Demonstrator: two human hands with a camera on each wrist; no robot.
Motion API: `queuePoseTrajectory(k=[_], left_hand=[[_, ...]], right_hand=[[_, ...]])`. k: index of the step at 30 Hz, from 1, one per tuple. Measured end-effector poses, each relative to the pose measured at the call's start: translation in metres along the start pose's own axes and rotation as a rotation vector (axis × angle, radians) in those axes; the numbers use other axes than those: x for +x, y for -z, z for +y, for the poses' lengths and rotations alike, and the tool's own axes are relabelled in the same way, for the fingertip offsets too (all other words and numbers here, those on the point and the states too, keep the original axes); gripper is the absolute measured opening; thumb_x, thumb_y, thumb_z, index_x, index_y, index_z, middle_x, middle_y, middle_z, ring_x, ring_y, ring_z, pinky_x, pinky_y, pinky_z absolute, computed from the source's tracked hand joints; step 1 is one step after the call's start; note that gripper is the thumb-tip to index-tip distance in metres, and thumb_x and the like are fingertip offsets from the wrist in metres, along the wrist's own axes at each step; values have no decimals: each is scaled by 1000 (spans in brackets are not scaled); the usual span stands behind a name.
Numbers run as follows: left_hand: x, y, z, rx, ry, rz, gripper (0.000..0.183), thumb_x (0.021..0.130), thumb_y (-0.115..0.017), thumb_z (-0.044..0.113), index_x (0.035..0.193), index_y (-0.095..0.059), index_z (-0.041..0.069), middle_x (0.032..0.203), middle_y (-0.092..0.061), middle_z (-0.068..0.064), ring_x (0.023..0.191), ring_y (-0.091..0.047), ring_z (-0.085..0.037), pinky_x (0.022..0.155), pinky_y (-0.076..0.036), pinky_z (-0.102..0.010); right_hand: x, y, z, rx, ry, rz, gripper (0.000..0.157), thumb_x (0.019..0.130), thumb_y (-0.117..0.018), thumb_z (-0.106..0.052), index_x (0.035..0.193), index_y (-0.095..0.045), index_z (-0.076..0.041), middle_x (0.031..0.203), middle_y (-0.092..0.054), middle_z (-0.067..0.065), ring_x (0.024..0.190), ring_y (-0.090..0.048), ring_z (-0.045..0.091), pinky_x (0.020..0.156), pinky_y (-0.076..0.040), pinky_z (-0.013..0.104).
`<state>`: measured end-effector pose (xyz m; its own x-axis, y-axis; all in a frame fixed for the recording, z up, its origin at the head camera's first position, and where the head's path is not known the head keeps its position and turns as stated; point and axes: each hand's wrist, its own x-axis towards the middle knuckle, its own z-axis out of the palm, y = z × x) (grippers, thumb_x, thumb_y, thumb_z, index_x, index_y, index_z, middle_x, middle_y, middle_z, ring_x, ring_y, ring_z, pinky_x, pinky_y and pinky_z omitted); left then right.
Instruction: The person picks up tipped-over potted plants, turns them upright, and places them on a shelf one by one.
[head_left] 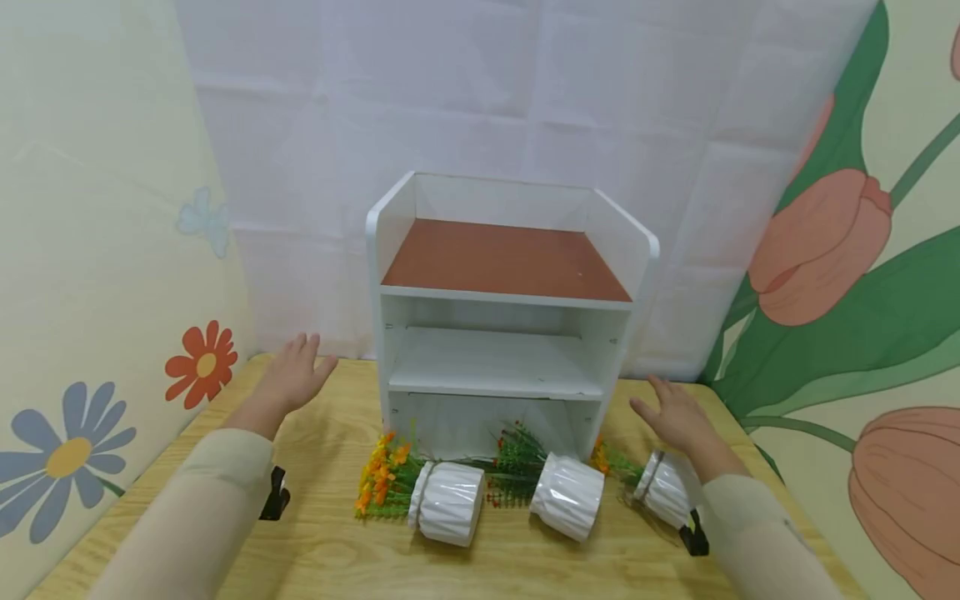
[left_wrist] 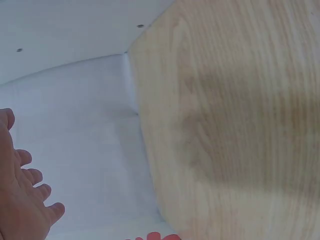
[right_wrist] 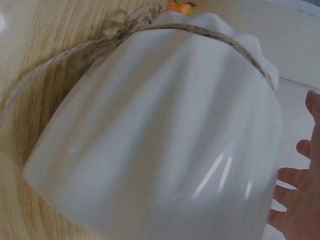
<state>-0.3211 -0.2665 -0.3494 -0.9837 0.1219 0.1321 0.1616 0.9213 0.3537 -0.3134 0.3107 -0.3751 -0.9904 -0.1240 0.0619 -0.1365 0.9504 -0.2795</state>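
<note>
My left hand (head_left: 291, 375) hovers left of the white shelf (head_left: 495, 389), fingers extended and holding nothing; the left wrist view shows the same hand (left_wrist: 22, 190) at its edge. On the other side, my right hand (head_left: 678, 419) is held with fingers spread, above and beside a tipped white ribbed flowerpot (head_left: 666, 492). Up close in the right wrist view, that flowerpot (right_wrist: 165, 130) has twine (right_wrist: 200, 31) tied round its rim. Two more white flowerpots lie on their sides before the shelf: one with orange flowers (head_left: 380, 475), another (head_left: 567, 497) with red-dotted greenery (head_left: 517, 454).
The shelf stands on a wooden table (head_left: 330, 533) and has a brown top panel (head_left: 506, 260) between raised sides. A white cloth (head_left: 480, 92) hangs behind it. Flower-printed walls (head_left: 97, 275) close in both sides.
</note>
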Motion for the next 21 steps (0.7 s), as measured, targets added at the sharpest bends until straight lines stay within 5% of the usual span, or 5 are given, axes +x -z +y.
queuePoseTrajectory(k=[21], left_hand=[[13,36,27,-352,-38,57,75,106,-21,45,153,4,-7,159,3,-33,146,-1,-51,117,-6,-63]], right_hand=[[-20,-7,-3,134,56,28,84,100,-41,-57,154,-18,4,156,-22,33,139,-24,55,109,-24,68]])
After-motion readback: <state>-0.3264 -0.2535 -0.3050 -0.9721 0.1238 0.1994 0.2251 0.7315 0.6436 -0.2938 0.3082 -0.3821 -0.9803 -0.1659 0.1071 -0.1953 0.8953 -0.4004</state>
